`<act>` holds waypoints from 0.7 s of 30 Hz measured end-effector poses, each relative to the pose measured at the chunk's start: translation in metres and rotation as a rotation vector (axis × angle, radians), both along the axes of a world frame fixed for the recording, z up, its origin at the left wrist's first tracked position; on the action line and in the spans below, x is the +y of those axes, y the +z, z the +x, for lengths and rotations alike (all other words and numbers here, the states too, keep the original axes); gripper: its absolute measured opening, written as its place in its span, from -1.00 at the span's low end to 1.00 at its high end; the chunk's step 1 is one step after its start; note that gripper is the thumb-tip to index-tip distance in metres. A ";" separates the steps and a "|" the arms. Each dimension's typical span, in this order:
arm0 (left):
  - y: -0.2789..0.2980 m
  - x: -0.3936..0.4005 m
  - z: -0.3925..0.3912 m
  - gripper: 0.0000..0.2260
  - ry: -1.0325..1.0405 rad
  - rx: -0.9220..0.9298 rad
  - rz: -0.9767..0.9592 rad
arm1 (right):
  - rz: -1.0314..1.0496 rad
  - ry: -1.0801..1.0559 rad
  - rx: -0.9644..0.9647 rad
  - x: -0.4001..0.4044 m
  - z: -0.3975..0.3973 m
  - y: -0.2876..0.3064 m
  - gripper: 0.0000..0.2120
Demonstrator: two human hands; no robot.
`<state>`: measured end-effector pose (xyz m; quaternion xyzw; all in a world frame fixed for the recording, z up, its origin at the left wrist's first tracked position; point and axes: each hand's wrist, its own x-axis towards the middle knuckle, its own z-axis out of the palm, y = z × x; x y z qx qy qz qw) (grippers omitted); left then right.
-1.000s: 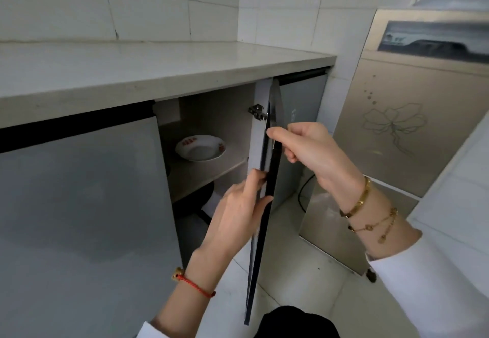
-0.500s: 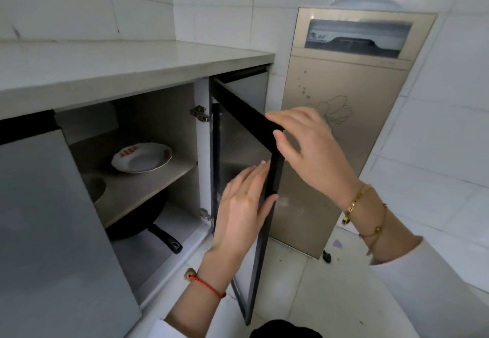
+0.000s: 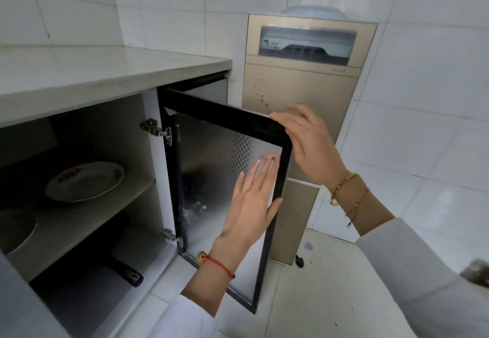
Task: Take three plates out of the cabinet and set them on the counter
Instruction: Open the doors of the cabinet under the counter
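Observation:
The cabinet door (image 3: 211, 136) stands swung wide open to the right. My right hand (image 3: 304, 141) rests over the door's top outer corner, fingers spread. My left hand (image 3: 254, 200) lies flat against the door's inner frosted panel, fingers apart. Inside the cabinet, a white plate with red flower marks (image 3: 84, 181) sits on the middle shelf (image 3: 79, 221). Another pale dish (image 3: 16, 229) shows partly at the shelf's left end, cut off by the other door. The pale counter (image 3: 92, 70) runs above the cabinet.
A black pan with its handle (image 3: 124, 271) pointing outward lies on the cabinet floor. A gold-coloured appliance (image 3: 299, 86) stands right of the cabinet, just behind the open door. A grey closed door (image 3: 16, 306) is at lower left. White tiled walls and floor surround.
The door has swung farther open to the right under both hands. My left hand went from gripping its edge to lying flat on the inner panel. More of the cabinet's inside shows.

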<state>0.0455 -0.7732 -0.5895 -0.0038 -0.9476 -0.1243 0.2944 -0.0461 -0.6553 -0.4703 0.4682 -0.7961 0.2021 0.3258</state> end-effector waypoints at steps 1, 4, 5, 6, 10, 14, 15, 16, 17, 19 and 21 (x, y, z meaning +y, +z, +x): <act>-0.001 0.001 -0.008 -0.35 0.001 -0.011 0.003 | 0.002 -0.010 -0.003 0.001 -0.008 0.000 -0.62; -0.004 0.003 -0.029 -0.34 0.004 -0.042 0.004 | -0.015 -0.018 0.001 0.004 -0.029 -0.003 -0.60; -0.005 0.003 -0.036 -0.34 0.005 -0.049 -0.003 | -0.020 -0.015 0.008 0.005 -0.035 -0.005 -0.59; -0.005 0.003 -0.041 -0.33 0.003 -0.055 -0.005 | -0.016 -0.014 0.017 0.006 -0.041 -0.006 -0.58; -0.004 0.003 -0.063 -0.32 0.010 -0.077 -0.014 | 0.037 -0.035 0.048 0.006 -0.064 -0.013 -0.46; -0.003 0.003 -0.083 -0.32 0.015 -0.094 -0.017 | 0.055 -0.079 0.080 0.003 -0.085 -0.017 -0.43; -0.004 0.004 -0.087 -0.32 0.015 -0.094 -0.012 | 0.058 -0.087 0.088 0.002 -0.089 -0.017 -0.44; -0.004 0.003 -0.092 -0.32 0.015 -0.093 -0.007 | 0.061 -0.093 0.090 0.001 -0.093 -0.017 -0.44; -0.005 0.003 -0.096 -0.31 0.013 -0.093 -0.001 | 0.062 -0.094 0.087 0.000 -0.097 -0.017 -0.44; -0.007 0.002 -0.103 -0.29 0.007 -0.093 0.014 | 0.059 -0.087 0.073 -0.001 -0.102 -0.018 -0.44; -0.008 0.000 -0.109 -0.28 0.007 -0.095 0.017 | 0.056 -0.081 0.061 -0.003 -0.108 -0.017 -0.45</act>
